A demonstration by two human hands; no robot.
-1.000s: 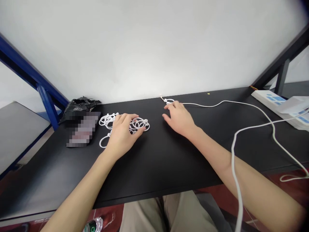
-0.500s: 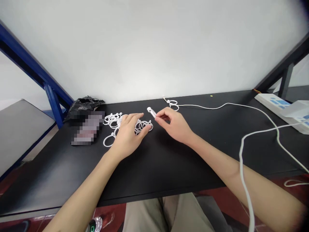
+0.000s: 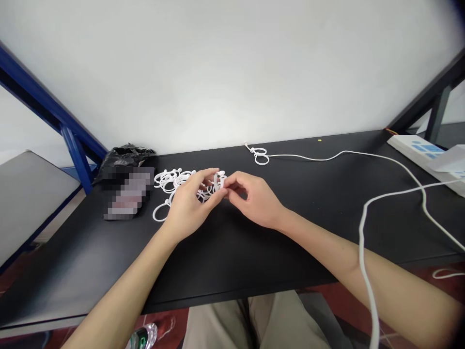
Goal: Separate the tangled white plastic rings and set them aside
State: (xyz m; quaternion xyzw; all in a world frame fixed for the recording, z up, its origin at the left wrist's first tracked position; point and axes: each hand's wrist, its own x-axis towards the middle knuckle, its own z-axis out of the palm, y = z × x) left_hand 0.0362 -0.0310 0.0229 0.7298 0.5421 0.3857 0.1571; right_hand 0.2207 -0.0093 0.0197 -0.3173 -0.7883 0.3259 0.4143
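My right hand pinches a white plastic ring with a small knob between thumb and fingertips. Close against it, my left hand curls its index finger and thumb around a white ring, seen edge-on. Whether both hands grip one ring or two side by side is hard to make out. Behind and under my left fingers lies a loose pile of similar white rings, partly covered by the hand. One ring rests at the pile's near left edge.
On the black table, two linked rings lie at the back, by a thin white cord. A black plastic bag and a blurred packet stand left. A white cable crosses before my right forearm. A white box sits right.
My right hand has moved left and slightly down with its ring, up to my left fingertips. My left thumb and index finger have closed in around a ring.
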